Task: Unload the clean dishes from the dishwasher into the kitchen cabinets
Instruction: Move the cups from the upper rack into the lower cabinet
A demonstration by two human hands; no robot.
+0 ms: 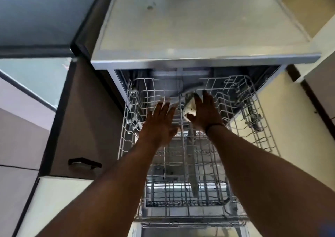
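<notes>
- Two bare forearms reach out from the bottom of the view over the pulled-out wire rack [183, 196] of the dishwasher [199, 62].
- Nearest the person, the front part of the rack holds a long pale utensil [193, 175] lying lengthwise across the wires; what kind of utensil it is I cannot tell.
- Further in, the left hand [159, 122] hangs over the middle of the rack with its fingers straight and spread a little, holding nothing.
- Just beside it, the right hand [205, 111] has a dark band at the wrist and lies flat against a pale speckled dish [190, 108], fingers stretched along the dish's far side and the thumb under its lower edge.
- The dish stands tilted on its edge among the rack's wires, between the two hands, near the back of the rack; much of it is blurred.
- A grey roller rail [252, 113] runs along the right side of the rack.
- Beyond the hands, the dark mouth of the machine opens under a pale grey countertop [181, 28].
- To the left stands a brown cabinet door [85, 118] with a dark handle [84, 163] low on it.
</notes>
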